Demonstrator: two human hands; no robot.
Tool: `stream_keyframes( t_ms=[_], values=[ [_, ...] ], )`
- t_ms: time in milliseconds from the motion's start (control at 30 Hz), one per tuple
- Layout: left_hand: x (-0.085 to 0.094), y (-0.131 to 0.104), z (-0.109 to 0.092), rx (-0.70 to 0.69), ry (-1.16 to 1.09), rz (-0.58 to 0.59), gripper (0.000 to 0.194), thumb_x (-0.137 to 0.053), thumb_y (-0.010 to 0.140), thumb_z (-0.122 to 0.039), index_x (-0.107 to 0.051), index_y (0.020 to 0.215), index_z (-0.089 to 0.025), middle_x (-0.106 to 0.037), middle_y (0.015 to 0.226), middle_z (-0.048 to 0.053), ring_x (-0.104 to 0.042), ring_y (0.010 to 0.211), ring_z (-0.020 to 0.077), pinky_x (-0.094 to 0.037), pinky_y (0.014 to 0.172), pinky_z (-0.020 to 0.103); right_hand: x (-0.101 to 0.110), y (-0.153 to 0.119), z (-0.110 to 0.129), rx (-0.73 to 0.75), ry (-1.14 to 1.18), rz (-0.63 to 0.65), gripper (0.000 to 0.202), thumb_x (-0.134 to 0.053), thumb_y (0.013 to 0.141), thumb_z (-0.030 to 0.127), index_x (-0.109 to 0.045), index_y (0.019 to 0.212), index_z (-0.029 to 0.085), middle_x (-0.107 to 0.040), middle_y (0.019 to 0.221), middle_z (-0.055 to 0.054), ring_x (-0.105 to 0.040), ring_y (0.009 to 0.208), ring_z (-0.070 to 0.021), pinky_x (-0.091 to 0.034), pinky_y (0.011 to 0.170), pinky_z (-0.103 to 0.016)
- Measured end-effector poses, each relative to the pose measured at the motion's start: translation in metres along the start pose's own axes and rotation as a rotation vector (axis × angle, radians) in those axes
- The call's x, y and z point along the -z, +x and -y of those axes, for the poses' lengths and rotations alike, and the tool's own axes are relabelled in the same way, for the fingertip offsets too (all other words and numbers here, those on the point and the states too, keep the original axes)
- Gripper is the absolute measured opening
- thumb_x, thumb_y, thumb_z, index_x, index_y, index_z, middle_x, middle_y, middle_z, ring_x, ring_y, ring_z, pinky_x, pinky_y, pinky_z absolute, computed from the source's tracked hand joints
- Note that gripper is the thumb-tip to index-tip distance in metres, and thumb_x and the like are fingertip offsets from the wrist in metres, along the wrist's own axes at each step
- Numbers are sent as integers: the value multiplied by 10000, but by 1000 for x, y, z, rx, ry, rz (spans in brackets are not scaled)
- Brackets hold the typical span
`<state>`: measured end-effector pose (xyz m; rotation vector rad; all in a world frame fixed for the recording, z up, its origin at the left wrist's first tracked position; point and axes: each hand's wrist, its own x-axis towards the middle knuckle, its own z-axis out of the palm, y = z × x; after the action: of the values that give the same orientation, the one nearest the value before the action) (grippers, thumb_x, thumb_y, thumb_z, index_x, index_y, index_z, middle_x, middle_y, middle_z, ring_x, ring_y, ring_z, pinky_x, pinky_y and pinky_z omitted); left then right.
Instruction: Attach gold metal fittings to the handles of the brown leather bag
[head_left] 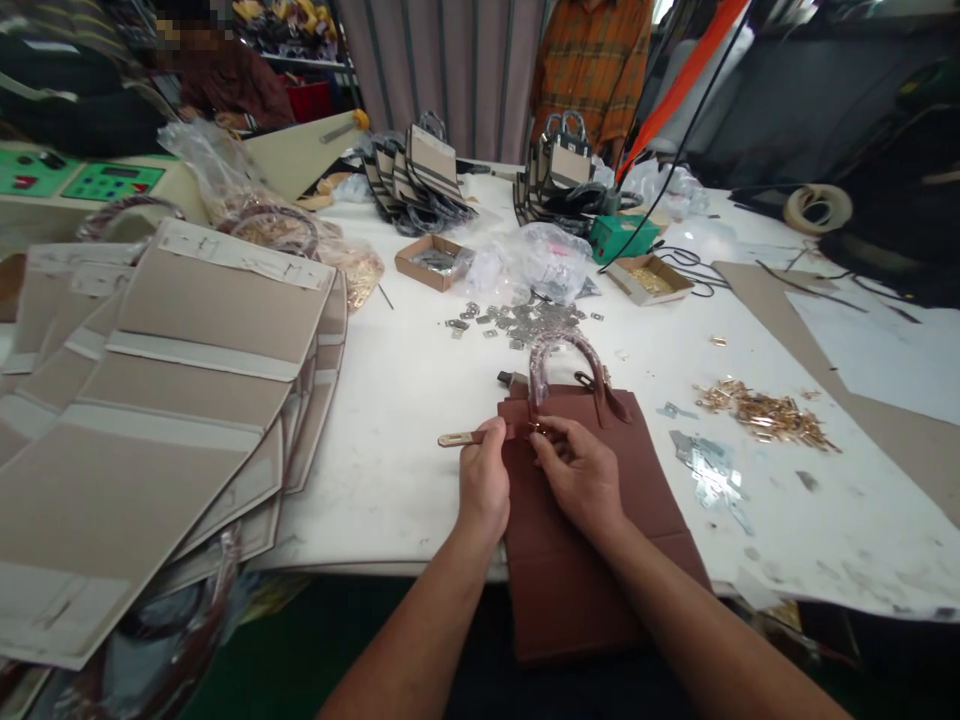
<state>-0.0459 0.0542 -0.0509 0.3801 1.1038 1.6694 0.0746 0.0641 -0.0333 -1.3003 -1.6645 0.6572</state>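
A flat brown bag panel [577, 540] lies on the white table [405, 400] and hangs over its near edge. Its curved handle [562, 355], wrapped in clear plastic, stands up at the far end. My left hand [484, 480] pinches a narrow strap with a gold metal tip [461, 438] that sticks out to the left. My right hand [581, 470] rests on the panel just below the handle, with its fingertips at the small fitting where strap and panel meet.
Several beige card panels [165, 400] are stacked at the left. Small metal parts [517, 320], gold pieces [765, 412], plastic bags [540, 260] and two small boxes lie ahead. Finished bags [420, 170] stand at the back, with people behind them.
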Motion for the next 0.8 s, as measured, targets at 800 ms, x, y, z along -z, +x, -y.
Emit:
stream_keyframes(
  t_ms=[800],
  values=[
    [8, -5, -9, -132, 301, 64, 295, -625, 937, -428, -750, 1063, -193, -754, 1117, 59, -660, 1114, 240, -456, 1066, 373, -6, 17, 19, 213, -268, 119, 223, -579, 981, 216, -758, 1112, 192, -753, 1036, -85, -714, 945, -235, -576, 888, -364]
  ],
)
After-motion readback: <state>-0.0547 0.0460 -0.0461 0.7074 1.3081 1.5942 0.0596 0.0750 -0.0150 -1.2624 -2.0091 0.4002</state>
